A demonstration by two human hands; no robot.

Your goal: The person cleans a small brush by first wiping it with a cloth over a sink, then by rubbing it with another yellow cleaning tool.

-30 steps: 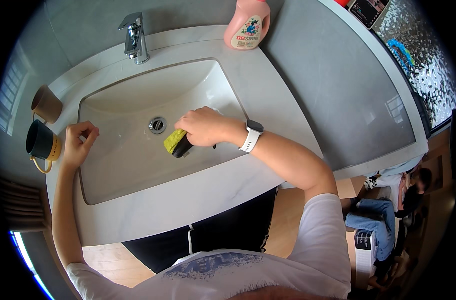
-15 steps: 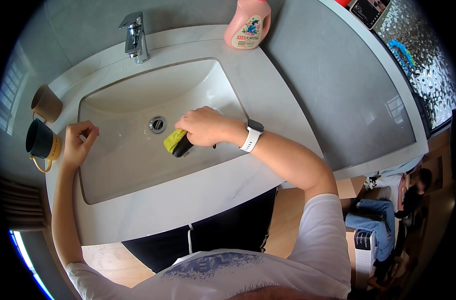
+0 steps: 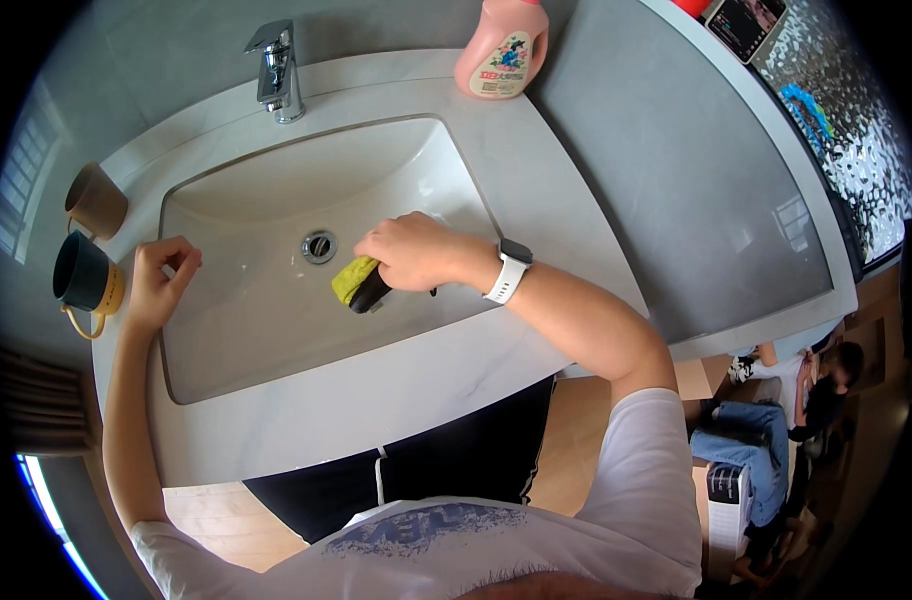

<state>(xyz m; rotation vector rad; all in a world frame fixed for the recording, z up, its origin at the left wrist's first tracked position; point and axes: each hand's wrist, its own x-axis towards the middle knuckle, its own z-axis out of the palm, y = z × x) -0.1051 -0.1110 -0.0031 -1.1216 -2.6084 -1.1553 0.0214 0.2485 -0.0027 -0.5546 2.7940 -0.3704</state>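
My right hand [image 3: 413,252], with a white watch on its wrist, is closed over a yellow-green and black scrubber [image 3: 352,283]. The scrubber's yellow-green, sponge-like end sticks out left of the fingers, its black part beneath them. It is low in the white sink basin [image 3: 246,330], just below and right of the metal drain [image 3: 319,247]; I cannot tell whether it touches the basin. Over the basin's left rim, my left hand [image 3: 163,285] is loosely curled with nothing showing in it. A dark green and yellow mug [image 3: 88,275] is close beside that hand.
Behind the mug stands a brown cup [image 3: 98,200]. A chrome faucet [image 3: 279,75] rises behind the basin, and a pink detergent bottle [image 3: 501,50] stands at the back right of the counter [image 3: 556,230]. A phone [image 3: 744,25] leans at the upper right. People sit at the lower right.
The basin and the things around it sit very slightly farther right in the picture. Both hands keep nearly the same pose, and the scrubber stays in my right hand.
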